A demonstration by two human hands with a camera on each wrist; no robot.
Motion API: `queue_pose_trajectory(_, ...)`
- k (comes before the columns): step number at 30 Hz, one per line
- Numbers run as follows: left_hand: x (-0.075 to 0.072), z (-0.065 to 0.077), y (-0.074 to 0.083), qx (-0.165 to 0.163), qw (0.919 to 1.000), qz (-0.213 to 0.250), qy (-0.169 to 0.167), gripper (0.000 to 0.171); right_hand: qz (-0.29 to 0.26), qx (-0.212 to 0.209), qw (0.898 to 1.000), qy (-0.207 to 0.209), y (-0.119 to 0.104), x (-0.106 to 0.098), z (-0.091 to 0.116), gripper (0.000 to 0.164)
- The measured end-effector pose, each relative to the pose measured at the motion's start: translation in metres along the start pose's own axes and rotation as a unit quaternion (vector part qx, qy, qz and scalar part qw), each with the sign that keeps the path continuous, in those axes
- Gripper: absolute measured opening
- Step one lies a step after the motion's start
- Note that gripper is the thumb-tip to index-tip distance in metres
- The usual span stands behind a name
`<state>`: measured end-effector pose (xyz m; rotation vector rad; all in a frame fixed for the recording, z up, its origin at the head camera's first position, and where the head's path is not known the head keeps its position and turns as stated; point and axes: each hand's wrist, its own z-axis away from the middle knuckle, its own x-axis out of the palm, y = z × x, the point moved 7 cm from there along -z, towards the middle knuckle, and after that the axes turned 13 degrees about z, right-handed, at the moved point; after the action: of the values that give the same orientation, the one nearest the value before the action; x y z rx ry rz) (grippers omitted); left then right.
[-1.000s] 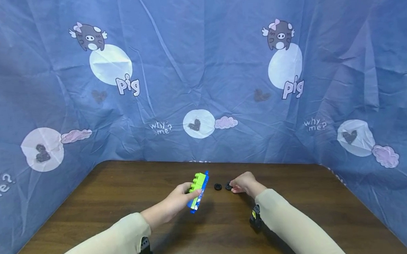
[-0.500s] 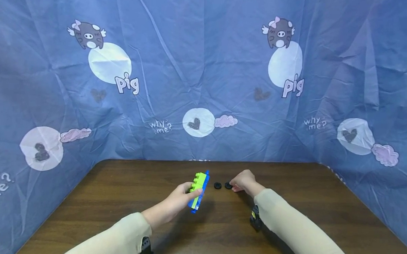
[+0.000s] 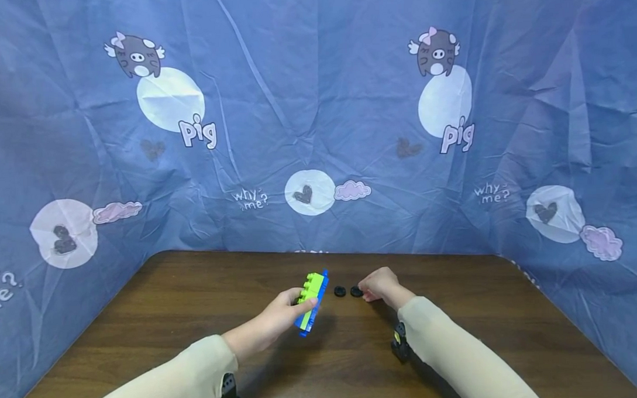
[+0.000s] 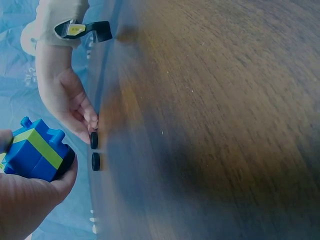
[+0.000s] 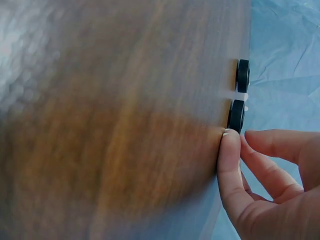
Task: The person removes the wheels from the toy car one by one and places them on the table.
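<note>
My left hand (image 3: 275,319) holds a toy of blue and lime-green building bricks (image 3: 310,302) above the table, thumb across its near side. In the left wrist view, blue pegs stick out from the toy (image 4: 37,152), and a dark rounded part shows at its lower edge. My right hand (image 3: 383,284) has its thumb and fingertips at the edge of a black toy wheel (image 5: 236,116), seeming to pinch it. That wheel lies flat or nearly flat on the tabletop. Just left of it, a second black wheel (image 3: 340,291) lies flat, a small gap apart.
The brown wooden table (image 3: 195,285) reaches back to a blue printed cloth (image 3: 316,134) that hangs on three sides. Small black cameras (image 3: 399,341) are strapped to both wrists, under cream sleeves (image 3: 460,346).
The wheel by my right fingers looked slightly tilted a second ago and now looks flatter. The brick toy has barely shifted in my left hand.
</note>
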<state>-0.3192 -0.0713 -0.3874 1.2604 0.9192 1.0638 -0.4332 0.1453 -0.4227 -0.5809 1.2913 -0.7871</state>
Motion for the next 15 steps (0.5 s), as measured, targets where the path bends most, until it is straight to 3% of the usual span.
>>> queue_pose_trajectory(9,-0.0006,0.0008,0.0008,0.000,1.0000,0.001,0.003,0.046,-0.006,-0.002,1.000,-0.008,0.0021,-0.0002,-0.0023,0.013)
queue_pose_trajectory(15,-0.0010,0.0017,0.0000,0.001,1.0000,-0.008,0.002,0.048,-0.039,0.000,0.998,-0.050,0.0042,-0.0019,0.0004,0.018)
